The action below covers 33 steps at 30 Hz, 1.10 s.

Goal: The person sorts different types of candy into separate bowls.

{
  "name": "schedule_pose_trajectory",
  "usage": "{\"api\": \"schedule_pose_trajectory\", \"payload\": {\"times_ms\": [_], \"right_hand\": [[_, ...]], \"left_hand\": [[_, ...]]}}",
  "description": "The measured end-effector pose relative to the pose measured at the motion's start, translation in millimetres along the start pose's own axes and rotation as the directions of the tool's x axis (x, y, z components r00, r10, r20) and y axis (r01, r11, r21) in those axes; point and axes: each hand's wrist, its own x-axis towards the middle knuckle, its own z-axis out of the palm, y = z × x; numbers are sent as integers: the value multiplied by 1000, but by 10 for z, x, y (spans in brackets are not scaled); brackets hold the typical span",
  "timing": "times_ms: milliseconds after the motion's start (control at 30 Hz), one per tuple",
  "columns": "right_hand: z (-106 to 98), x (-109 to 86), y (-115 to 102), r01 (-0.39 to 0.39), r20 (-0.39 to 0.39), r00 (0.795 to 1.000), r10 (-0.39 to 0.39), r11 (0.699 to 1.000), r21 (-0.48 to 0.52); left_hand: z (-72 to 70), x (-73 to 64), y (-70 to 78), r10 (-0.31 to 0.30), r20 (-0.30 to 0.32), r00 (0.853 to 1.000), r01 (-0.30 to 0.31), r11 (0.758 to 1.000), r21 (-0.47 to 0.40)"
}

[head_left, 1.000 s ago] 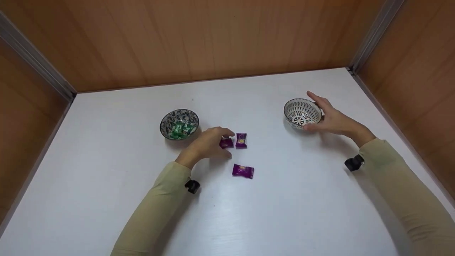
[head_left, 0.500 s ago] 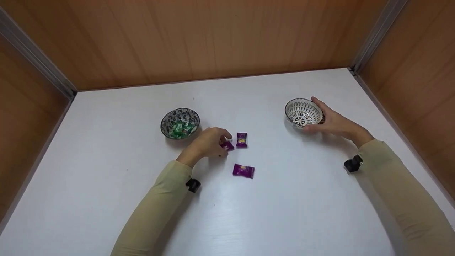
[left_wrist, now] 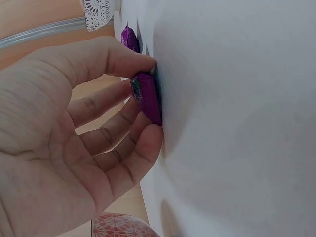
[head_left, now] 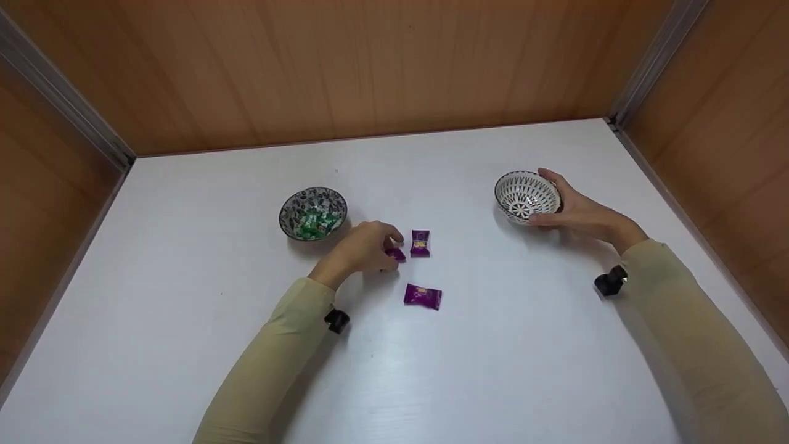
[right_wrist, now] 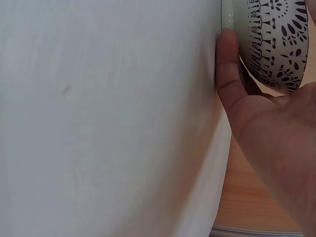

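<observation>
The left hand [head_left: 365, 248] has its thumb and fingers bent in on a purple candy [head_left: 396, 254], and in the left wrist view I see the thumb against one side of the wrapper and a fingertip against the other, the gap no wider than the candy. It is down at the surface [head_left: 481, 370], though from my angle I can't be sure whether it rests there or is slightly raised. Just to the right of that grip I have a second candy [head_left: 420, 244], also purple, lying apart from the fingers, and nearer to me lies a third candy [head_left: 423, 296].

Over on the right, the right hand [head_left: 582, 213] curves round the side of a white bowl [head_left: 524, 185] with a dark pattern, part open to the bowl's width. My right wrist view shows the thumb low on it, by its foot. The bowl stands upright.

Behind the left hand and to its left, I see a dark patterned bowl [head_left: 302, 203] with green candies [head_left: 317, 223] inside. Both arms wear tan sleeves [head_left: 262, 364], a black clip [head_left: 337, 320] showing at the left cuff. Wooden panels [head_left: 382, 68] enclose the far edge and both sides.
</observation>
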Motion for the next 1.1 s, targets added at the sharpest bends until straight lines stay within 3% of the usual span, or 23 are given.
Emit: {"api": "schedule_pose_trajectory", "payload": {"times_ms": [333,833,1100], "right_hand": [[-5,-9,12,-30,11,1000,30,1000,4],[67,62,25,-26,23,999,25,999,40],[40,89,34,-35,18,999,35,999,17]], "left_hand": [[2,-8,11,6,0,1000,-6,1000,12],[-58,-56,-86,53,-6,999,-53,998,-15],[-69,-19,-7,48,-8,999,-48,998,-34]]}}
